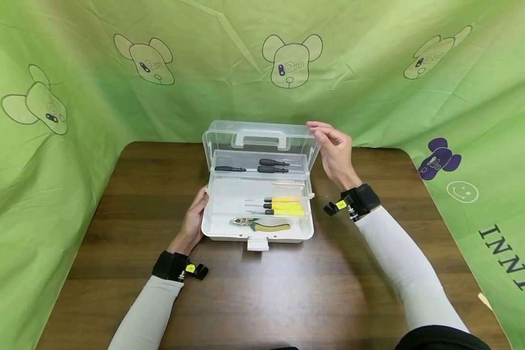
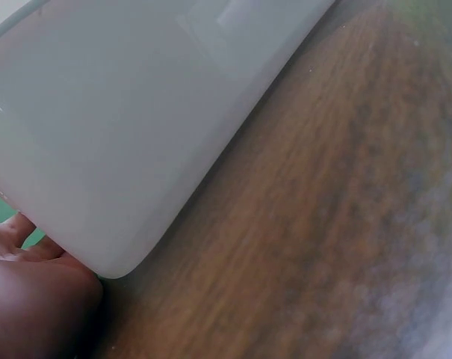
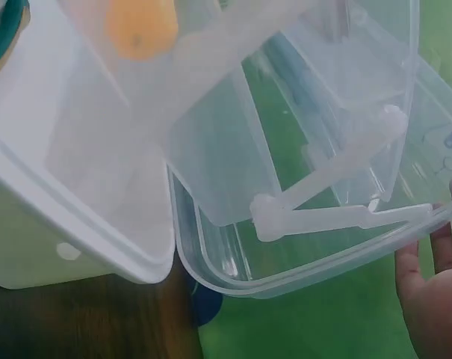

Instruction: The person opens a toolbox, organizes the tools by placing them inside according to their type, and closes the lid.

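A white toolbox (image 1: 232, 232) with a raised clear lid (image 1: 218, 127) stands on the table. My left hand (image 1: 194, 221) rests against its left side, fingers along the wall; the left wrist view shows this hand (image 2: 39, 292) by the box's lower corner. My right hand (image 1: 336, 153) holds the lid's upper right corner, and its fingers (image 3: 409, 271) reach the rim in the right wrist view. Black-handled screwdrivers (image 1: 273, 169) lie in the upper clear tray. Yellow-handled screwdrivers (image 1: 287, 206) lie lower, above pliers (image 1: 271, 227) with yellow-green handles.
Thin L-shaped metal rods (image 1: 288, 184) lie between the two screwdriver groups. A white latch (image 1: 257, 244) juts from the box front. White hinged arms (image 3: 323, 221) link trays and lid. Behind the brown wooden table (image 1: 288, 301) hangs a green printed cloth (image 1: 227, 97).
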Tool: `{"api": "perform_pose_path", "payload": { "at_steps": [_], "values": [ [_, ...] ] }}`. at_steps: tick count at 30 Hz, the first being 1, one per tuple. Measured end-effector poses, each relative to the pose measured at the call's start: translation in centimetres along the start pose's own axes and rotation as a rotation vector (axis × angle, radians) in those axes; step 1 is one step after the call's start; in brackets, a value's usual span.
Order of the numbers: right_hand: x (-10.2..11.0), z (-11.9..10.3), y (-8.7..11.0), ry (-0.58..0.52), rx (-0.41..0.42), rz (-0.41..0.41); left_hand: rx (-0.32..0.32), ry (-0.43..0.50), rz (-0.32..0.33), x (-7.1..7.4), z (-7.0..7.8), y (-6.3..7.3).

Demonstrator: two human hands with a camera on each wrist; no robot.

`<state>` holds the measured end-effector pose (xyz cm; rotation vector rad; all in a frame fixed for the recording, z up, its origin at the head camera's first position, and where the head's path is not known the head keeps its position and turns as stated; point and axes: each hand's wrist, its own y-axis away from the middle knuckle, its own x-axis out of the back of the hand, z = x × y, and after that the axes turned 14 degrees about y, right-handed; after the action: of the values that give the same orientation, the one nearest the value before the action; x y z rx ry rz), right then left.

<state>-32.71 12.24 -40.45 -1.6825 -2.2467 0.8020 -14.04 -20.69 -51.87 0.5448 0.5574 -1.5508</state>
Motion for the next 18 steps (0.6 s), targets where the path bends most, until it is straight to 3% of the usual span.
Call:
{"api": "perform_pose_path", "payload": {
  "at_steps": [9, 18],
  "values": [
    [0.3, -1.5, 0.9, -0.058, -0.127, -0.114, 0.007, -0.007, 0.010, -0.1, 0.0, 0.0],
    [0.9, -2.6, 1.7, -0.023, -0.306, -0.339, 0.005, 0.007, 0.022, -0.2, 0.1, 0.1]
  ]
}}
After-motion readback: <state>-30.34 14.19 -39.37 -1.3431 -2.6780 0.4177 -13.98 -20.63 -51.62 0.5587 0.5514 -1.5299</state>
